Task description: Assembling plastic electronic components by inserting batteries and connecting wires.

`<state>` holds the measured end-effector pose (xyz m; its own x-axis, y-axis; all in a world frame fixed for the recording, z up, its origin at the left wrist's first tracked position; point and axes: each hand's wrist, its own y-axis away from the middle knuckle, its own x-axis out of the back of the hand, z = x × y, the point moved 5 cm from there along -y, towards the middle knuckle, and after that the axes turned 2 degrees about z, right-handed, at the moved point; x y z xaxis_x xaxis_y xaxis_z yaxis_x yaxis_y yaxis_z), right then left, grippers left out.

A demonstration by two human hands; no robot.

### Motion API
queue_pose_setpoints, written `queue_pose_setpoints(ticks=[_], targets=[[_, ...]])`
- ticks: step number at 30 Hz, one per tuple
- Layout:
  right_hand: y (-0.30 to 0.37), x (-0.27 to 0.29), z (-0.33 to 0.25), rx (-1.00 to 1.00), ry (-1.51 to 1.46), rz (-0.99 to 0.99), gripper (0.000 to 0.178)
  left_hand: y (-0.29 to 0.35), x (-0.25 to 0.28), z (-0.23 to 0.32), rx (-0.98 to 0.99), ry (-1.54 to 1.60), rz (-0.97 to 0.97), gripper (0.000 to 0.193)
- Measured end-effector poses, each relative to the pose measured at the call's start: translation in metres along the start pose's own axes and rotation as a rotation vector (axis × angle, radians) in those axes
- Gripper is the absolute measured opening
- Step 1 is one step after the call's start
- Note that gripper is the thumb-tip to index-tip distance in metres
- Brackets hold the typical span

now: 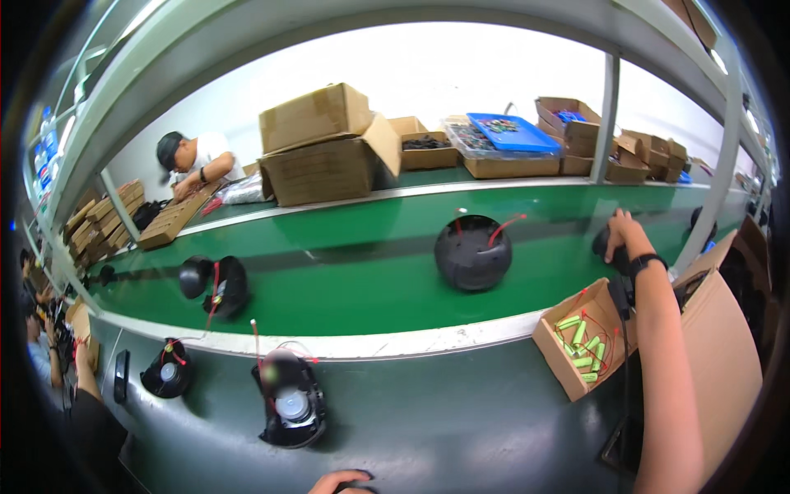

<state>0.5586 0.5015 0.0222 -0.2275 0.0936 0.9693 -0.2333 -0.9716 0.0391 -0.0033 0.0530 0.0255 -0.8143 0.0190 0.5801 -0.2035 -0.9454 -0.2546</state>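
My right arm reaches across to the far right of the green conveyor belt. There my right hand has its fingers closed around a black rounded housing, partly covered by the hand. Only the fingers of my left hand show at the lower edge; they are curled, with a dark edge at their tips that I cannot make out. On the dark bench in front of me lie an open black housing with a round speaker and red wires and a smaller similar housing.
A black ball-shaped housing and an open two-part housing sit on the belt. Green battery cells with red wires fill a cardboard box beside my right forearm. Shelf posts rise beyond the belt; a co-worker sits across it.
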Motion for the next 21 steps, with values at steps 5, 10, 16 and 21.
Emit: queue_pose_setpoints(ticks=[5, 10, 16, 21], targets=[[0.029, 0.033, 0.006, -0.005, -0.271, 0.185, 0.086, -0.004, 0.0, -0.006, -0.069, 0.074, -0.019, 0.021], [0.088, 0.156, -0.054, 0.161, -0.473, 0.653, 0.077, 0.002, 0.003, -0.013, -0.016, 0.137, -0.059, 0.028], [0.297, 0.195, -0.251, 1.085, -0.511, 0.489, 0.078, 0.001, -0.004, -0.022, -0.206, 0.104, 0.073, 0.008], [0.36, 0.138, -0.333, 1.214, -0.315, 0.131, 0.092, 0.004, -0.012, -0.014, -0.212, 0.129, -0.02, 0.028]])
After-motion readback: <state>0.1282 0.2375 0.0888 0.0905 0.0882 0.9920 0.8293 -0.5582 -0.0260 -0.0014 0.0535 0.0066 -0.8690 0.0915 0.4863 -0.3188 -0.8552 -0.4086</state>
